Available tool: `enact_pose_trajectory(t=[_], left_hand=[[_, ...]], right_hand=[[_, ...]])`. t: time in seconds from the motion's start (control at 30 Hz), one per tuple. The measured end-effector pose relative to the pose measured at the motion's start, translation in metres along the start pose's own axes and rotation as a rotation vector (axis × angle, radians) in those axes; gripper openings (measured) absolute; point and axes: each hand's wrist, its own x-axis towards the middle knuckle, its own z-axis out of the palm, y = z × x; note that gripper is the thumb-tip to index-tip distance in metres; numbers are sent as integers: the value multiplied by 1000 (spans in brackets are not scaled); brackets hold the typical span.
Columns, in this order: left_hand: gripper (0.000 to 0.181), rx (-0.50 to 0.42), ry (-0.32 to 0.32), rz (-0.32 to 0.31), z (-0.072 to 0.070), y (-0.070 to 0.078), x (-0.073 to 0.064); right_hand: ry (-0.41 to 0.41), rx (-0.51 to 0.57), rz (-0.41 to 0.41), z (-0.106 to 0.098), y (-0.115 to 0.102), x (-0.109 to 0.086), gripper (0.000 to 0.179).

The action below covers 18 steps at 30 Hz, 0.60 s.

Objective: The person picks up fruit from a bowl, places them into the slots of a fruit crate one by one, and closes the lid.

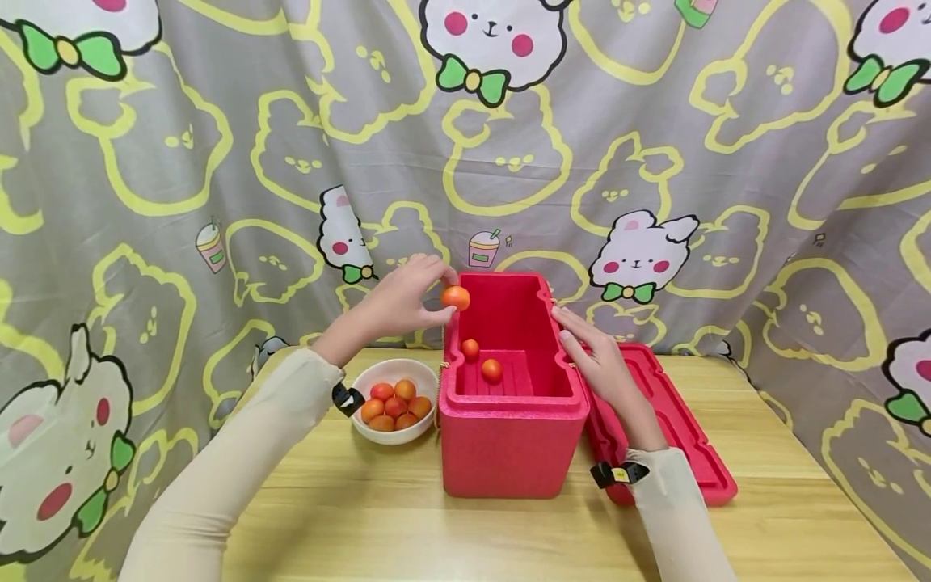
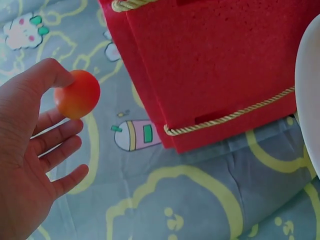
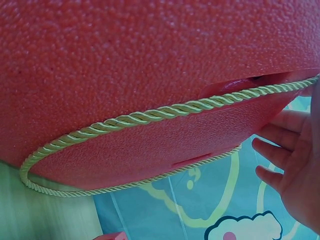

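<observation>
My left hand pinches an orange-red tomato between thumb and fingers, at the left rim of a red foam box. In the left wrist view the same tomato looks smooth and round, with the other fingers spread below it. Two tomatoes lie inside the box, one near the left wall and another tomato on its floor. My right hand rests on the box's right rim, fingers extended. A white bowl with several tomatoes stands left of the box.
The red lid lies on the wooden table, right of the box and partly under my right forearm. Gold twisted cord hangs along the box's sides. A grey patterned curtain hangs behind the table.
</observation>
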Motion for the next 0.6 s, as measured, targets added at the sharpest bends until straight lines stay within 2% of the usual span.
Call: enact_pose_trajectory(t=[0.43,0.6], left_hand=[[29,113,-35,179,19,11,10],[31,186,-55,221,28,12,11]], right_hand=[[0,-1,5,1,-1,0,49],[5,3,15,0,-2,0,49]])
